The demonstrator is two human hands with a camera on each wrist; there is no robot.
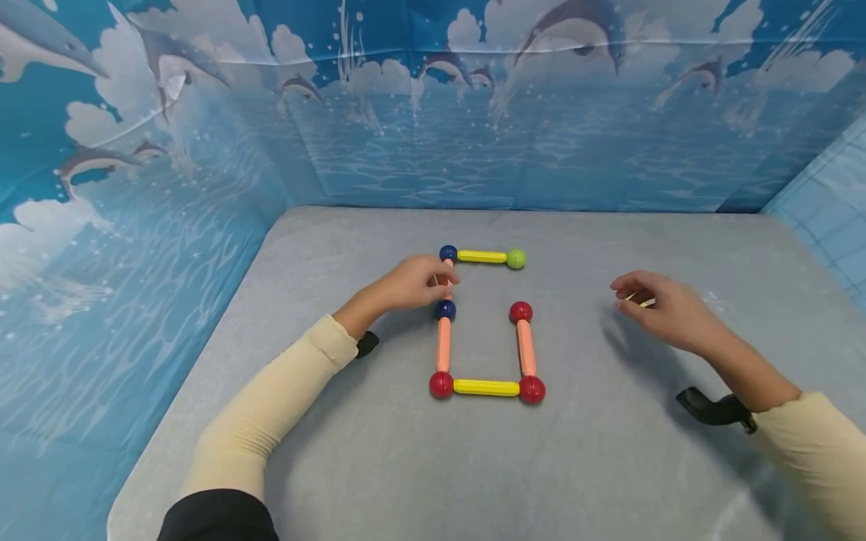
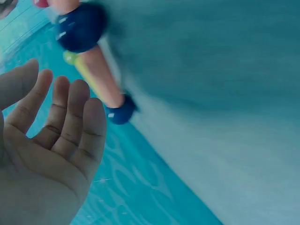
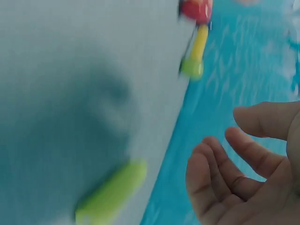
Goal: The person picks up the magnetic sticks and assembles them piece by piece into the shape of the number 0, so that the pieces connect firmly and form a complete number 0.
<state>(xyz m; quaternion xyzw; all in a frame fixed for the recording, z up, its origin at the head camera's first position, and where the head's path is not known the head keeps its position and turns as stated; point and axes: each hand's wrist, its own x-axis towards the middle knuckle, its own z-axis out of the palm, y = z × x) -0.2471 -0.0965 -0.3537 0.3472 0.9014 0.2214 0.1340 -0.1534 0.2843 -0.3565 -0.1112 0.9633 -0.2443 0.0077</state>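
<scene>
Ball-and-stick pieces form an outline on the table. My left hand [image 1: 421, 282] hovers over its upper left side, fingers loosely bent and holding nothing; it partly hides a pink stick [image 2: 101, 75] between two dark blue balls [image 1: 445, 309]. At the back, a yellow stick [image 1: 482, 257] runs to a green ball [image 1: 516, 259]. A yellow stick [image 1: 485, 388] joins two red balls [image 1: 532, 390] in front, with a pink stick [image 1: 526, 348] rising to another red ball [image 1: 521, 312]. My right hand [image 1: 666, 309] hangs empty above a yellow-green stick [image 3: 112, 192], mostly hidden in the head view.
A grey cloth-like surface covers the table [image 1: 379, 466]. Blue dolphin-print sheets [image 1: 419, 150] hang along the back and left sides, and a light blue tiled-pattern sheet [image 1: 828, 203] stands at the right.
</scene>
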